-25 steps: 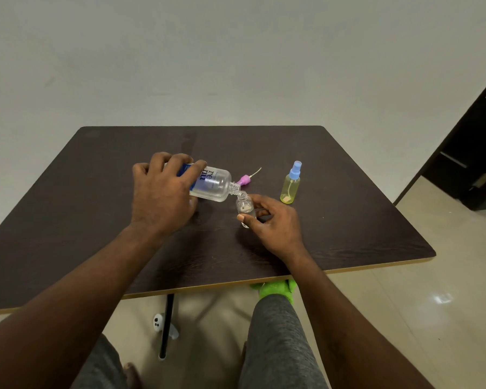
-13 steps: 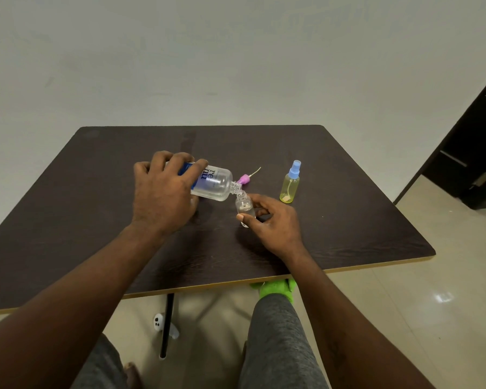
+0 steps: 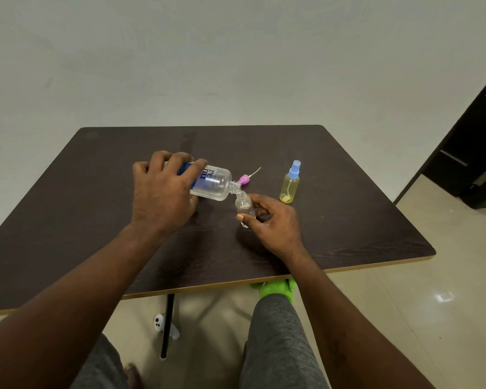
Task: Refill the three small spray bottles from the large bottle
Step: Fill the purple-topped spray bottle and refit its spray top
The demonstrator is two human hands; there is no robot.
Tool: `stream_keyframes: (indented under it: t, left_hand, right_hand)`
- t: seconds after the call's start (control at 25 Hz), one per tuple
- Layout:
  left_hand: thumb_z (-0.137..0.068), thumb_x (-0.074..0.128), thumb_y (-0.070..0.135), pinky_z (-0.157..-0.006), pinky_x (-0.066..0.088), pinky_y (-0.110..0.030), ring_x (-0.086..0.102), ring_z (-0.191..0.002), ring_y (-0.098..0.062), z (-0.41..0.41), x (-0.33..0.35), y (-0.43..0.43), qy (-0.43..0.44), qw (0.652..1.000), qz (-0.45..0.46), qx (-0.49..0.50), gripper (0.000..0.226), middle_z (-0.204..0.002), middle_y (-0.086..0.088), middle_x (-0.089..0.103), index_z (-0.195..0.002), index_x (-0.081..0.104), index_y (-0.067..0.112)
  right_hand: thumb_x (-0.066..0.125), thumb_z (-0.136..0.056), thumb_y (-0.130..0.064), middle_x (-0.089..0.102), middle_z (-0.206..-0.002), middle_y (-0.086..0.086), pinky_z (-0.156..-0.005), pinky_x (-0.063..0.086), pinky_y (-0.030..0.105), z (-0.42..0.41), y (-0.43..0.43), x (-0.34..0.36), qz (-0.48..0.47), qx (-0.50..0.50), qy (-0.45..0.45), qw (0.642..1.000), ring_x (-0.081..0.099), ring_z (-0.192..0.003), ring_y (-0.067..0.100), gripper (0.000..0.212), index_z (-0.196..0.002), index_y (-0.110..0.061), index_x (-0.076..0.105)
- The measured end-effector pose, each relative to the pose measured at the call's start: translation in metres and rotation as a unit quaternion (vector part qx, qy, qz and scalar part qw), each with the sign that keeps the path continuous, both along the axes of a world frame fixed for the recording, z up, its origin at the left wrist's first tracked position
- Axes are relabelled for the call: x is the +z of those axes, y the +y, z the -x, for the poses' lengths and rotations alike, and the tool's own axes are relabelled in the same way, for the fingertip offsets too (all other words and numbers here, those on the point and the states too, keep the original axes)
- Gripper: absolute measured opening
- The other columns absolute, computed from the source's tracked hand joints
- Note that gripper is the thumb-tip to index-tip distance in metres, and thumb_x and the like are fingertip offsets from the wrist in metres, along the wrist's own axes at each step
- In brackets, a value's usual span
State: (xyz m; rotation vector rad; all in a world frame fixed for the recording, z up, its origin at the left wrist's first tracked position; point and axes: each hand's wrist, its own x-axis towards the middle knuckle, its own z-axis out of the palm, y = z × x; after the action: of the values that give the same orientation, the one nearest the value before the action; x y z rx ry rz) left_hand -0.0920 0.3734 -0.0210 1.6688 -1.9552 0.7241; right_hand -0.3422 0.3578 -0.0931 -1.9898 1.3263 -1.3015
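My left hand grips the large clear bottle with a blue label, tipped on its side with the open neck pointing right and down. The neck meets the mouth of a small clear spray bottle, uncapped, which my right hand pinches between thumb and fingers just above the table. A pink spray cap with its thin tube lies on the table behind the bottles. A yellow small spray bottle with a blue cap stands upright to the right. A third small bottle is not visible.
The dark wooden table has a light front edge and a black leg beneath. My grey-trousered legs and a green sock are below the front edge. A white object lies on the tiled floor near the table leg. A dark doorway stands at the far right.
Both hands and bottles stay almost in place; the large bottle remains tipped against the small bottle's mouth.
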Motion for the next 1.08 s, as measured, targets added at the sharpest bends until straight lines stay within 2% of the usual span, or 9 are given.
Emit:
stream_keyframes:
  t: [0.28,0.48,1.08]
  left_hand:
    - [-0.073,0.090,0.026,-0.088,0.038,-0.053,0.049,-0.125,-0.038,-0.0002,-0.0003,-0.0002,-0.001,1.000,-0.006,0.002,0.074,-0.138,-0.008,0.061,-0.141,0.060,0.024]
    - [-0.074,0.090,0.026,-0.088,0.038,-0.052,0.049,-0.125,-0.037,-0.0003,-0.0007,0.0000,0.001,1.000,-0.002,0.000,0.072,-0.137,-0.007,0.061,-0.140,0.061,0.024]
    - [-0.072,0.090,0.024,-0.088,0.038,-0.052,0.049,-0.124,-0.038,0.0009,-0.0026,-0.0005,0.001,1.000,0.002,-0.004,0.074,-0.137,-0.009,0.061,-0.140,0.061,0.023]
  right_hand:
    - [0.082,-0.082,-0.048,0.077,-0.108,-0.020,-0.080,0.063,0.027,0.0005,0.0000,0.0000,0.003,0.000,0.003,1.000,0.073,-0.091,-0.001,0.046,-0.125,-0.037,0.071]
    - [0.082,-0.082,-0.047,0.077,-0.108,-0.022,-0.079,0.059,0.018,0.0006,0.0013,0.0017,0.008,0.000,-0.002,1.000,0.072,-0.092,-0.003,0.047,-0.126,-0.040,0.069]
    - [0.085,-0.082,-0.042,0.077,-0.108,-0.020,-0.079,0.060,0.019,0.0009,0.0006,0.0012,0.011,0.000,-0.001,1.000,0.073,-0.092,-0.002,0.045,-0.125,-0.036,0.072]
